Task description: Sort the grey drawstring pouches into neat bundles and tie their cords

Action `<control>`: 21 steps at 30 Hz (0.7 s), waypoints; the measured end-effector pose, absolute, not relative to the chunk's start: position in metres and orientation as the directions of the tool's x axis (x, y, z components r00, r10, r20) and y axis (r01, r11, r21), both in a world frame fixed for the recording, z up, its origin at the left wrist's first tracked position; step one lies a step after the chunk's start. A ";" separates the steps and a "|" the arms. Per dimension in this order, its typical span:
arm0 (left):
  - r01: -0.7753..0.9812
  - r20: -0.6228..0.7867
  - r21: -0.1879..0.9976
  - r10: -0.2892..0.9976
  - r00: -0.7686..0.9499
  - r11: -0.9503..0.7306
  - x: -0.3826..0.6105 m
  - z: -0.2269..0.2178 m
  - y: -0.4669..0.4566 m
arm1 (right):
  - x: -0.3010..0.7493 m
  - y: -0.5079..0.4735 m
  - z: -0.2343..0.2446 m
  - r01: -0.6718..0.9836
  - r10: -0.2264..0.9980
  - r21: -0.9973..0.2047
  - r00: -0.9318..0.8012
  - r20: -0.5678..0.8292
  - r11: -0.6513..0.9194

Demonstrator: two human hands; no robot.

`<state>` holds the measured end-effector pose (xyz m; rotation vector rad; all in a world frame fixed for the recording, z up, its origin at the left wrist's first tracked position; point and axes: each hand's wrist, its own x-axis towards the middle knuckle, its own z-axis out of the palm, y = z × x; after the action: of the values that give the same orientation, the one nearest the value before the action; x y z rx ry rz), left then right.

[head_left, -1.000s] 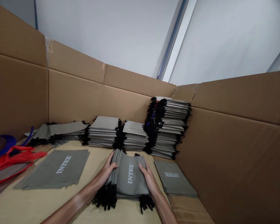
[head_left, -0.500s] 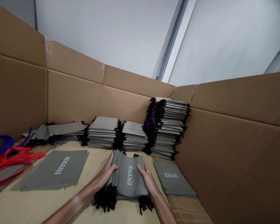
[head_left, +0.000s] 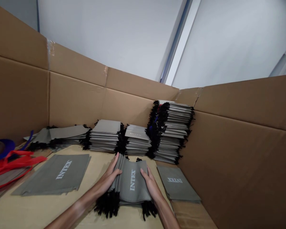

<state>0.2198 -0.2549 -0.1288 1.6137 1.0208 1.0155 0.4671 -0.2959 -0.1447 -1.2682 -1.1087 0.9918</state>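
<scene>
Bundle of grey INTEX bags [head_left: 133, 186] lies on the cardboard surface [head_left: 97, 165], near its front edge and right of centre. Black drawstring cords [head_left: 108, 205] spill from its near end.

Left hand [head_left: 109, 179]: fingers straight, laid along the bundle's left edge, thumb on top. Right hand [head_left: 151, 186]: flat against the right edge, fingers extended. Neither is closed into a fist; the bundle is pressed between two open palms.

Judged step: squaring the bundle, edges being evened from both sides while it rests on the surface. A next move would call for even pressure from both palms so the layers do not fan out, and for keeping the loose cords clear of the neighbours.

Surroundings:
- single flat bag [head_left: 59, 173] to the left, apart from the bundle
- another flat bag [head_left: 177, 187] just beside it on the right, print reversed
- low stacks [head_left: 106, 135] along the back edge
- tall stack [head_left: 173, 132] in the back right corner against the cardboard wall [head_left: 228, 159]
- red straps [head_left: 11, 163] at the left edge

Versus a second ago: the bundle has barely moved. The left fingers reach a little further along its far corner, and the right hand sits slightly lower on the side. The view has tilted a touch.
</scene>
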 end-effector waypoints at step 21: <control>0.147 0.202 0.955 0.926 0.321 -0.259 0.222 -0.140 -0.250 | 0.464 -0.296 -0.144 0.007 0.983 -0.996 0.165 0.084 0.084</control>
<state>0.2215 -0.2500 -0.1401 1.6513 0.9848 1.0442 0.4636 -0.2957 -0.1436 -1.2217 -1.1252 1.0255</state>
